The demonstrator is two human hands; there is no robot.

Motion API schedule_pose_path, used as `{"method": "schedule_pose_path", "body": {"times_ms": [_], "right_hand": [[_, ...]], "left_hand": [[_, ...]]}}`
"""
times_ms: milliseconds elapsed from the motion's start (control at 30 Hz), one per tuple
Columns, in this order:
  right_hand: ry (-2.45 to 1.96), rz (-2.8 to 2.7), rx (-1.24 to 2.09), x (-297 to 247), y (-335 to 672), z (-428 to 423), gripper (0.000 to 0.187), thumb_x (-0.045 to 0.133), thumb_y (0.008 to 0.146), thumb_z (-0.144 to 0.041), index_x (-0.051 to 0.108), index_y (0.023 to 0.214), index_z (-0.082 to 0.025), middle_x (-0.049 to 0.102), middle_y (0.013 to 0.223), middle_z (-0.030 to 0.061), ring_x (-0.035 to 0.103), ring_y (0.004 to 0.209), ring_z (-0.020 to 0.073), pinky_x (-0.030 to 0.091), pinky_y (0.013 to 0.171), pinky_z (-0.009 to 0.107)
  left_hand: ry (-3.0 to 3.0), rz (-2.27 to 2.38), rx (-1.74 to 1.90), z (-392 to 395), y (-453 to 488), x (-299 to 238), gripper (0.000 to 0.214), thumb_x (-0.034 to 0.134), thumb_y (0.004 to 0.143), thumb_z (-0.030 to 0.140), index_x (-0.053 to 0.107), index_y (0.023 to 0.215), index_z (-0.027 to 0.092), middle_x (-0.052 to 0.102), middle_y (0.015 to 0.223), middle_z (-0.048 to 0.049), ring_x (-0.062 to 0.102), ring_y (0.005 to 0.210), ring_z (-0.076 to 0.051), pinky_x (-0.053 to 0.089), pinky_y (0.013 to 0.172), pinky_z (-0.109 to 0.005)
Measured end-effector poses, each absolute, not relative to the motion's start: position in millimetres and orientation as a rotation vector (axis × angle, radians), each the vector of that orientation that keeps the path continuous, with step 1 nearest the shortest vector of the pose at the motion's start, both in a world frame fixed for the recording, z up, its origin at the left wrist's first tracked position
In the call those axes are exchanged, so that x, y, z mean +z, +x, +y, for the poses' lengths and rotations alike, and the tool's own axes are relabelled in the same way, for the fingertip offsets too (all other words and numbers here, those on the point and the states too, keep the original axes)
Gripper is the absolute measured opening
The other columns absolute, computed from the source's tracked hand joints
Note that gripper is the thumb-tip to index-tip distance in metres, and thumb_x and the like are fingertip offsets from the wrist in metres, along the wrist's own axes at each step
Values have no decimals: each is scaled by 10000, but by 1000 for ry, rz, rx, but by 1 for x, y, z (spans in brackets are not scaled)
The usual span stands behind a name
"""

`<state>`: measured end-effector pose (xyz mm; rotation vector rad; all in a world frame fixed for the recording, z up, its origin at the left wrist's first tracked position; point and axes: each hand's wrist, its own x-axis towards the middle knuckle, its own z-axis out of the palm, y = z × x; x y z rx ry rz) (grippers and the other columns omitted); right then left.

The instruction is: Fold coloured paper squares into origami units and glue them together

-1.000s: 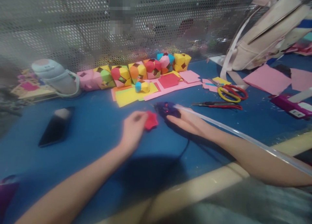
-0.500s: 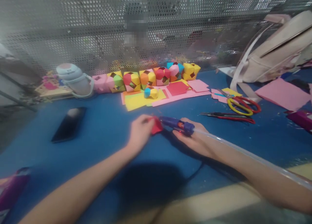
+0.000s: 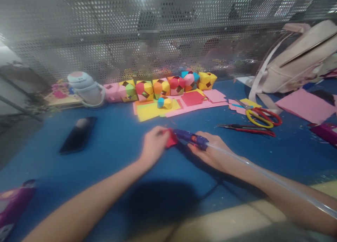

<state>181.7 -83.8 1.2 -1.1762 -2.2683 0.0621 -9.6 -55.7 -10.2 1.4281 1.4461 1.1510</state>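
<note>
Between the fingers of my left hand [image 3: 154, 142] is a small folded red paper piece [image 3: 171, 138], pinched low over the blue table. My right hand [image 3: 214, 149] is wrapped around a blue hot glue gun [image 3: 193, 138]. A long clear glue stick [image 3: 252, 165] runs out of its back end, along my forearm. The gun's nozzle points left and meets the red paper's edge; whether glue is coming out is too small to tell. Beyond my hands, a small blue and yellow paper shape [image 3: 164, 102] rests on stacked yellow paper sheets [image 3: 149, 113].
A row of coloured paper cubes [image 3: 161, 87] and a pale bottle [image 3: 86, 89] stand along the perforated metal panel. A phone [image 3: 78, 135] lies at left. Scissors [image 3: 259, 117] and pliers-like cutters [image 3: 246, 129] lie at right, before a beige bag [image 3: 292, 66].
The whole view has shifted slightly, with everything a little lower and to the right. Both hands keep their hold, and the glue gun's nozzle stays at the red paper.
</note>
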Motion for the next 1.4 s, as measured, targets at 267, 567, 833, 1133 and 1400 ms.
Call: {"method": "schedule_pose_path", "body": {"times_ms": [267, 567, 833, 1133, 1400], "right_hand": [[-1177, -2282, -3, 1, 183, -85, 160, 450, 865, -274, 535, 755, -194, 603, 651, 31, 563, 576, 153, 393, 548, 240], [-1241, -2284, 30, 0, 183, -86, 143, 457, 859, -277, 547, 786, -193, 619, 684, 39, 572, 596, 165, 399, 564, 248], [-1203, -2293, -26, 4, 182, -87, 147, 462, 857, -264, 549, 768, -186, 613, 662, 35, 567, 571, 158, 389, 549, 252], [-1214, -2298, 1, 4, 182, -88, 155, 458, 862, -276, 547, 766, -193, 626, 687, 39, 573, 598, 159, 404, 575, 255], [-1231, -2277, 37, 5, 182, -87, 170, 446, 864, -289, 544, 766, -190, 611, 659, 34, 564, 569, 158, 395, 548, 251]], "left_hand": [[1472, 1451, 1140, -55, -10, -14, 120, 553, 727, 239, 630, 720, 146, 604, 595, 21, 513, 510, -95, 380, 490, -197], [1513, 1434, 1157, -57, -10, -12, 113, 553, 733, 240, 624, 715, 153, 620, 629, 9, 531, 548, -110, 396, 524, -211], [1600, 1440, 1179, -57, -10, -12, 109, 546, 742, 229, 624, 714, 158, 604, 600, 19, 515, 535, -102, 409, 530, -210], [1589, 1459, 1153, -58, -9, -11, 119, 544, 738, 241, 625, 704, 161, 586, 579, 26, 503, 527, -102, 393, 517, -208], [1548, 1475, 1133, -58, -8, -10, 114, 538, 737, 236, 621, 719, 159, 587, 580, 30, 492, 496, -94, 374, 492, -203]]}}
